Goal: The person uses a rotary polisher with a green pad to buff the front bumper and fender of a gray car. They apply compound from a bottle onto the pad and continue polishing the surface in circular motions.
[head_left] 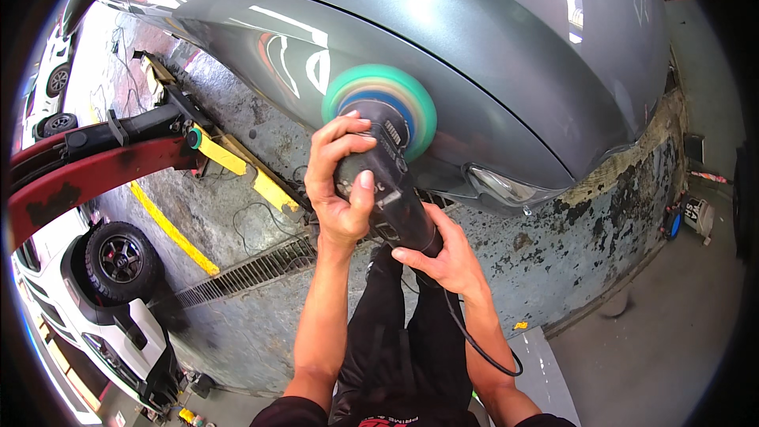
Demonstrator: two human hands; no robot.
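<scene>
- My left hand is clamped around the head of the black polisher, fingers curled over the top and thumb down its side. I read that as the hand pressing the tool into the panel.
- My right hand is closed around the polisher's rear handle, lower and nearer my body. That grip looks like the steering one, steadying the tail end.
- The polisher runs tilted up and away from me between the two hands. Its green foam pad sits flat against the grey car, on the fender just above and beside the headlight.
- The black power cord leaves the handle under the right hand and loops down past my right forearm. It hangs off the paint.
- My black trousers show below the tool, so I stand right at the car's front corner.
- The floor under the car is worn grey with patchy, flaked paint. A metal drain grate runs across it to the left of my legs.
- Yellow floor lines lie left of the grate.
- A red lift arm reaches in from the left edge, well apart from the hands.
- A white car with a black wheel is parked at the lower left.
</scene>
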